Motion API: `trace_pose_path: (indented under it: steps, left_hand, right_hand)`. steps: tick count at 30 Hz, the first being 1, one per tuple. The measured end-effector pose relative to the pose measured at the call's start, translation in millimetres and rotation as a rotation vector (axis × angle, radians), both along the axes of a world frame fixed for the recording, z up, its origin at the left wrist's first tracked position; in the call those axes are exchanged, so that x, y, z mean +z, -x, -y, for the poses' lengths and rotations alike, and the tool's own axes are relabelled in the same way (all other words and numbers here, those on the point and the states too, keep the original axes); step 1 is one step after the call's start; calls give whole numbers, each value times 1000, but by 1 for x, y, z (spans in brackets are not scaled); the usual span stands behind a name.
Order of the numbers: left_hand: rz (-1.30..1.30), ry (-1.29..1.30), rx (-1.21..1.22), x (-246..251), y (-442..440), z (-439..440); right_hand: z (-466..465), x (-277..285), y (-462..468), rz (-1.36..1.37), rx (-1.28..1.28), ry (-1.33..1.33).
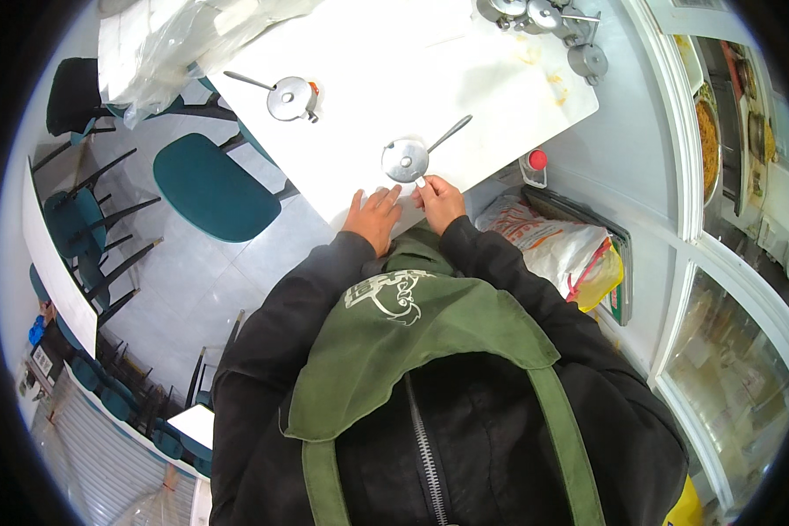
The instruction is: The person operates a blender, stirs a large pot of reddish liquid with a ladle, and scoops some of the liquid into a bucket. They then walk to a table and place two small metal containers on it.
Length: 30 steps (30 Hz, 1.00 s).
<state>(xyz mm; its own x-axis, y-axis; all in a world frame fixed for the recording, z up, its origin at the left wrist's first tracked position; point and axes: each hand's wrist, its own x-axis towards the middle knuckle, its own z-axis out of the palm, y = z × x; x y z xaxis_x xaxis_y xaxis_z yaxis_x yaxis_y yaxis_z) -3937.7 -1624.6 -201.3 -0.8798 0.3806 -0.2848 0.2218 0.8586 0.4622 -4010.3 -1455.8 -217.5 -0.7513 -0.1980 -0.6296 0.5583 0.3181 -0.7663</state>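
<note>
Close in front of me, a small lidded metal condiment pot (405,161) stands on the white table (394,79). A round knob tops its lid, and a spoon handle (450,133) slants out to the far right. My right hand (442,202) pinches the pot's near side, where its short handle seems to be; the fingers hide most of that spot. Just left of it, my left hand (375,214) rests on the tabletop near the edge, fingers spread and holding nothing. A second lidded metal pot (290,98) with a spoon stands farther off to the left.
Several more metal pots (588,60) cluster at the table's far right corner. Clear plastic sheeting (164,59) covers something at the far left. A green chair (217,187) stands left of the table. Right, below table height, lie a stuffed plastic bag (552,243) and a red-capped bottle (537,160).
</note>
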Motion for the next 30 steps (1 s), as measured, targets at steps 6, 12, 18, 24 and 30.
trace_pose_path:
  steps: [6, 12, 18, 24, 30]
  left_hand:
    - [-3, 53, -9, -4, -3, -1]
    - [23, 53, 12, -8, -5, -1]
    - [98, 31, 26, -6, -5, 0]
    - [128, -13, 38, -2, -1, 2]
    - [123, -4, 45, 0, -2, 2]
  right_hand:
    - [16, -10, 31, -50, -56, -38]
    - [31, -10, 77, -64, -99, -29]
    - [22, 14, 101, -98, -1, 18]
    - [5, 25, 62, -49, 85, 125]
    - [0, 4, 23, 77, 46, 114]
